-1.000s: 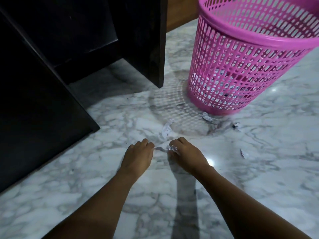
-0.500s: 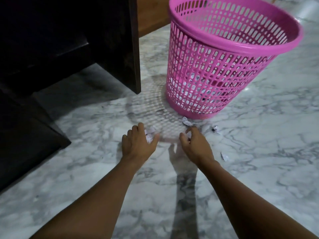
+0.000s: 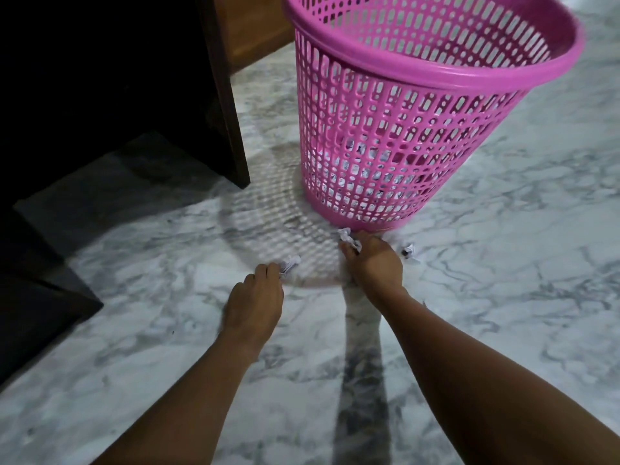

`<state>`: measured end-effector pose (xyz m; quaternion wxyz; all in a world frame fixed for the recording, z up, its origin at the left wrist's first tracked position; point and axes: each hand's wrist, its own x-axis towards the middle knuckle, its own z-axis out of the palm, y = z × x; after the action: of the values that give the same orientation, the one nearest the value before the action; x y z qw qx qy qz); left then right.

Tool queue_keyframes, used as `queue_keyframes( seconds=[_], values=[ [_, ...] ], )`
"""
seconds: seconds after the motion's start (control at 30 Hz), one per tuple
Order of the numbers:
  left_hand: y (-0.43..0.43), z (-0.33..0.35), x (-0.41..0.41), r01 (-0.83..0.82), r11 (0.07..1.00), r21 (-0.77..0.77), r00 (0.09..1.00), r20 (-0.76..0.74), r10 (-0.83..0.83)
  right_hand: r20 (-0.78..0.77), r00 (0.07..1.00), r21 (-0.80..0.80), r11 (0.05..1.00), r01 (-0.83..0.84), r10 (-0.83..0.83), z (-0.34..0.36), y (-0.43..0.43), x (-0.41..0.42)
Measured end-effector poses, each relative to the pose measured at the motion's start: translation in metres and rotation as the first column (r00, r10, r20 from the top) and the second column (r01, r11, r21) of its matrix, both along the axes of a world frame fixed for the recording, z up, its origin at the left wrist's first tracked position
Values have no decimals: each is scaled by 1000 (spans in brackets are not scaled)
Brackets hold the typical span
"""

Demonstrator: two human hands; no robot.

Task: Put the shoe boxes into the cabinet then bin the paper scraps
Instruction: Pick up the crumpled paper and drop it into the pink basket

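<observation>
Nearer pink bin (image 3: 402, 135) now: left hand (image 3: 255, 307) round one paper scrap (image 3: 290, 264), right hand (image 3: 375, 263) round another scrap (image 3: 348, 239)

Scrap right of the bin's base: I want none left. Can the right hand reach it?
Probably yes: the loose scrap lies on open floor beside the right hand, nothing between, though that hand holds a second scrap.

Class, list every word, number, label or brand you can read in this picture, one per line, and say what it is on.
No text here can be read.
Paper scrap pinched by the left hand: dark marks, too blurred to read.
Crumpled scrap held by the right hand: the same.
Floor scrap: dark patch, illegible.
Pink basket: no label seen.
</observation>
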<state>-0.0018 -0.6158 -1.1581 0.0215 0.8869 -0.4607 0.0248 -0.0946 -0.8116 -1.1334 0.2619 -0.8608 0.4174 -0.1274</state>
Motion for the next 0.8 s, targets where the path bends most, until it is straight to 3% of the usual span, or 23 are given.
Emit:
queue_keyframes(
  seconds=[0.23,0.27,0.33,0.43,0.53,0.67,0.8],
  values=[
    [-9,21,-5,-181,979,-91,937,-319,144,103,980,115,976,-184,172,-2,-1,-12],
    [-12,22,-5,-256,958,-130,888,-423,180,128,978,142,973,-182,164,1,-1,-17],
    [-17,23,-5,-330,922,-203,847,-495,195,154,981,201,968,-148,118,6,2,-29],
    [-26,32,-14,-317,913,-257,766,-638,86,138,986,215,970,-118,90,8,2,-45],
    [-38,45,-21,-393,871,-294,625,-781,18,161,987,208,977,-53,19,12,-2,-62],
    [-57,51,-26,-350,885,-307,692,-721,24,200,964,283,952,113,-174,23,-16,-88],
    [-72,51,-33,-384,884,-267,658,-750,59,120,938,280,918,282,-325,33,-37,-105]
  ],
)
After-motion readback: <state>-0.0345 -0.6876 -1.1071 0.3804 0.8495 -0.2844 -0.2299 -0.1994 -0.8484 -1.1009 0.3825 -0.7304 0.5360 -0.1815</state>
